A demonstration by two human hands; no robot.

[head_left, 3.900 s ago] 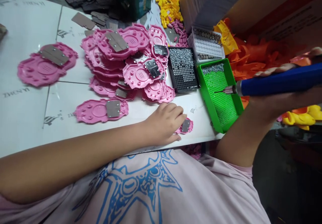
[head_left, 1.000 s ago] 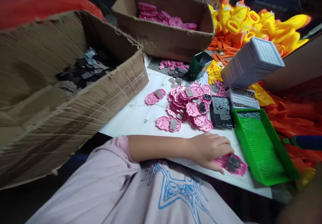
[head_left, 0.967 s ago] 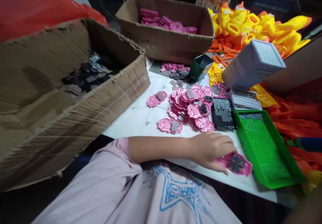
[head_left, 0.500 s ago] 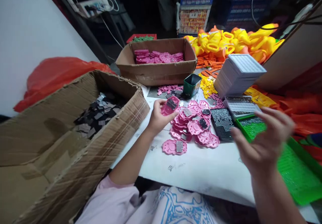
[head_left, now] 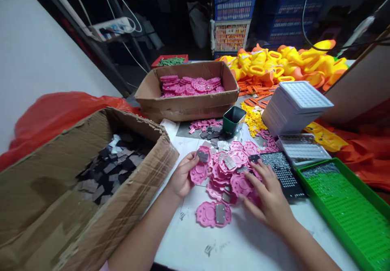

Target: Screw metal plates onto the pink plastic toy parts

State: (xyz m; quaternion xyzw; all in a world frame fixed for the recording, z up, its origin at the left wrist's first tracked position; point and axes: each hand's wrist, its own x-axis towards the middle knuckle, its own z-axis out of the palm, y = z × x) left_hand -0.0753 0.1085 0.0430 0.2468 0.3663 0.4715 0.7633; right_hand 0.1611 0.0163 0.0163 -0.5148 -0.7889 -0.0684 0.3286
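Note:
Between the thumb and fingers of my left hand (head_left: 183,176) is a pink plastic plate (head_left: 200,172) with scalloped edges and a dark grey square piece on its upper end. My right hand (head_left: 269,198) lies with fingers spread over the right side of a pile of similar pink plates (head_left: 229,167), its fingertips on or just above them. Several plates in the pile carry grey or black squares. One single pink plate (head_left: 210,214) with a grey square lies flat in front of the pile.
A brown carton (head_left: 195,107) of pink plates stands behind. Left is a large carton (head_left: 143,173) with black and grey squares. A green tin (head_left: 229,125), white tray stack (head_left: 282,110), black screw tray (head_left: 297,187) and green tray (head_left: 344,222) surround the pile. Yellow toys (head_left: 265,63) lie behind.
My right hand has come from above the green tray leftward onto the pile. My left hand keeps its pink plate, now turned more upright. The camera view has tilted up.

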